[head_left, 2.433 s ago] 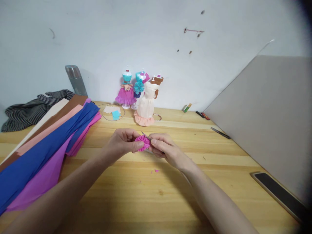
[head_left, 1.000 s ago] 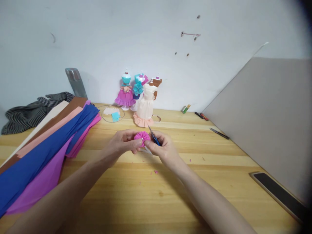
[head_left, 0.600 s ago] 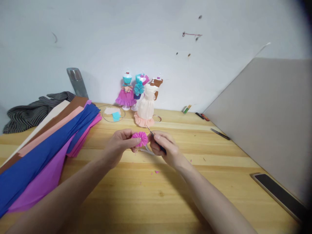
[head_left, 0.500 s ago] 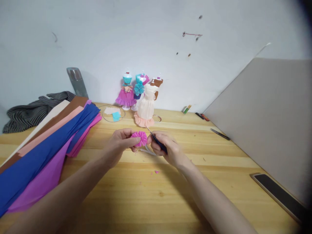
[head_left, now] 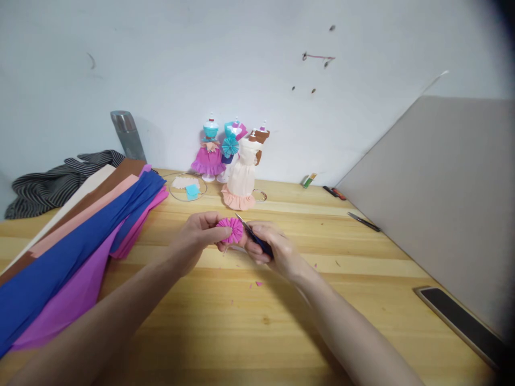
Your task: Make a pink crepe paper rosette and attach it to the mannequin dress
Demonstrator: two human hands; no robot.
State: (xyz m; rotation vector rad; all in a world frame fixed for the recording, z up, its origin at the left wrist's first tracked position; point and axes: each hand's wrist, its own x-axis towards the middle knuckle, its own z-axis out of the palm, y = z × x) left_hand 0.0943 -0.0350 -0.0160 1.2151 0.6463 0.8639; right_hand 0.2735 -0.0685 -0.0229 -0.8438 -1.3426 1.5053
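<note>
My left hand (head_left: 199,235) pinches a small round pleated pink paper rosette (head_left: 230,229) above the wooden table (head_left: 257,321). My right hand (head_left: 269,246) is closed around small blue-handled scissors (head_left: 252,236). Their metal tips point up and left, right at the rosette's right edge. Tiny pink paper scraps (head_left: 257,283) lie on the table below the hands.
Long sheets of crepe paper (head_left: 80,241) in blue, purple, pink and brown fan out at left. Three dressed mini mannequins (head_left: 233,161) and a glass dish (head_left: 187,186) stand at the back. A phone (head_left: 462,321), tweezers (head_left: 362,219), striped cloth (head_left: 56,179) and metal flask (head_left: 126,134) lie around.
The right hand shifted the scissors from pointing upward beside the rosette to lying lower, tips against its right edge. The left hand kept the rosette in nearly the same place.
</note>
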